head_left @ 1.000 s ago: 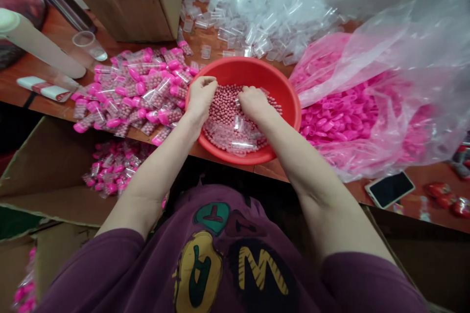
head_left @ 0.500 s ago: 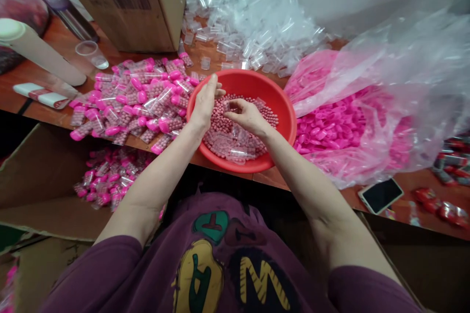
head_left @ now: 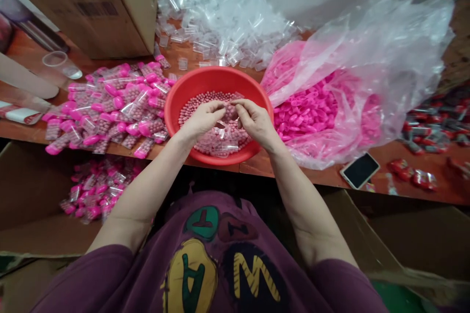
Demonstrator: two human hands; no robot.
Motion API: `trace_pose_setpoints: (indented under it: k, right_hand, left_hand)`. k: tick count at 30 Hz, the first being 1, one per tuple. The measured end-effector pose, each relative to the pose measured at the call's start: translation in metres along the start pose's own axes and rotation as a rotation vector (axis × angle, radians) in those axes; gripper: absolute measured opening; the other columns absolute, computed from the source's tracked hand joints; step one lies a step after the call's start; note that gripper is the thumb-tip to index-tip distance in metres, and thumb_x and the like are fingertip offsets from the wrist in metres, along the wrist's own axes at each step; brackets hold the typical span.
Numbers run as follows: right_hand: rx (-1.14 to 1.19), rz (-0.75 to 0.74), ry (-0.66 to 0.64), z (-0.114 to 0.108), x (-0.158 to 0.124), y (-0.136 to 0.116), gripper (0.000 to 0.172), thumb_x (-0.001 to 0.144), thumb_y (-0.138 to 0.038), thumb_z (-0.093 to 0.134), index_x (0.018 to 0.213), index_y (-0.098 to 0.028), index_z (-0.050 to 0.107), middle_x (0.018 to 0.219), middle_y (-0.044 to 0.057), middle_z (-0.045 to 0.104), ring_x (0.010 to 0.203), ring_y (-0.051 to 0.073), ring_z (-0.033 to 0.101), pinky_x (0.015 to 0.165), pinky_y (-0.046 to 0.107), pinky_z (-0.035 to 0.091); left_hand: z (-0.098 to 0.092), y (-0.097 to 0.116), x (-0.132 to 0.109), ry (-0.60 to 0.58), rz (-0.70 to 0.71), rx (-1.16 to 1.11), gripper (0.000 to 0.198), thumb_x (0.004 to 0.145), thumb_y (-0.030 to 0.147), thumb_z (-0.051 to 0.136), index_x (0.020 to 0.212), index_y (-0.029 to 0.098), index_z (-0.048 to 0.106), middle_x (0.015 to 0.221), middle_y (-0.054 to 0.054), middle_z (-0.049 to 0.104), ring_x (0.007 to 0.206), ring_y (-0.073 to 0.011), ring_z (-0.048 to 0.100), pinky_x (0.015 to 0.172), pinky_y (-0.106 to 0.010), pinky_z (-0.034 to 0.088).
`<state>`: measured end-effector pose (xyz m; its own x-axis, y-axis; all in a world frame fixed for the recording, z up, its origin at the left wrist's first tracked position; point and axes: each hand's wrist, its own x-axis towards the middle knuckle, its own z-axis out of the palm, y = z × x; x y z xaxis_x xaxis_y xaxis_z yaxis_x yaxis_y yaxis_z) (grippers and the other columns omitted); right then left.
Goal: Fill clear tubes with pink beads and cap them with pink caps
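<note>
Over the red basin [head_left: 220, 74] my two hands are close together. My left hand [head_left: 205, 118] is closed, thumb and fingers pinched; what sits in them, if anything, is too small to make out. Facing it, my right hand [head_left: 256, 121] pinches a small clear plastic tube [head_left: 230, 111], partly hidden by the fingers. Pink beads [head_left: 191, 103] cover the basin's bottom, and several clear tubes with beads lie at its near side. A heap of bead-filled tubes with pink caps [head_left: 117, 102] lies left of the basin. Loose pink caps [head_left: 308, 110] spill from a plastic bag on the right.
Clear tubes [head_left: 227, 24] are piled behind the basin. A cardboard box [head_left: 88, 14] and a plastic cup [head_left: 60, 64] stand at the left. A phone [head_left: 360, 170] lies near the right front edge. Below the table, an open carton [head_left: 33, 195] holds more capped tubes.
My left hand has come down from an upright, spread pose at the basin's left rim to pinch beside my right hand. The view has shifted, so the table's things appear further left.
</note>
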<state>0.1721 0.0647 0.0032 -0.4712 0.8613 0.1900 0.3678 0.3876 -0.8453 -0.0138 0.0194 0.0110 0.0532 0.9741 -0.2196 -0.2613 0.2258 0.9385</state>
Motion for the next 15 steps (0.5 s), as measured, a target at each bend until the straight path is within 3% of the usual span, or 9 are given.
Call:
trace_pose_setpoints:
  k: [4,9,11,15]
  right_hand:
    - [-0.074,-0.066,-0.073,-0.015,-0.006,-0.002,0.027,0.104,-0.032,0.06,0.116,-0.022,0.082,0.113,0.006,0.085,0.103,0.022,0.077,0.1,0.039,0.062]
    - [-0.126,-0.052,-0.159,-0.008,-0.023,0.006,0.024,0.106,-0.037,0.065,0.113,-0.019,0.079,0.092,0.003,0.08,0.085,0.018,0.072,0.085,0.031,0.059]
    - [-0.187,-0.047,-0.095,-0.003,-0.03,0.009,0.026,0.109,-0.034,0.06,0.119,-0.016,0.077,0.097,0.005,0.08,0.088,0.02,0.073,0.089,0.033,0.06]
    - [-0.436,-0.058,0.116,-0.014,-0.045,0.022,0.034,0.11,-0.027,0.058,0.138,-0.018,0.073,0.138,0.017,0.077,0.13,0.028,0.071,0.12,0.044,0.055]
  left_hand:
    - [0.003,-0.01,-0.006,-0.107,-0.041,0.019,0.007,0.094,0.017,0.072,0.096,0.014,0.078,0.087,-0.001,0.071,0.075,-0.0127,0.066,0.067,-0.023,0.057]
    - [-0.001,-0.016,-0.015,-0.169,-0.12,0.05,0.012,0.081,0.023,0.085,0.09,0.015,0.083,0.082,-0.004,0.074,0.068,-0.0121,0.061,0.064,-0.022,0.05]
    - [-0.003,-0.016,-0.018,-0.153,-0.16,0.055,0.015,0.079,0.021,0.084,0.092,0.014,0.086,0.079,-0.005,0.074,0.067,-0.0132,0.061,0.061,-0.022,0.048]
    - [-0.005,-0.016,-0.017,-0.063,-0.187,-0.051,0.02,0.08,0.017,0.083,0.099,0.016,0.089,0.083,-0.006,0.076,0.068,-0.0151,0.065,0.061,-0.024,0.053]
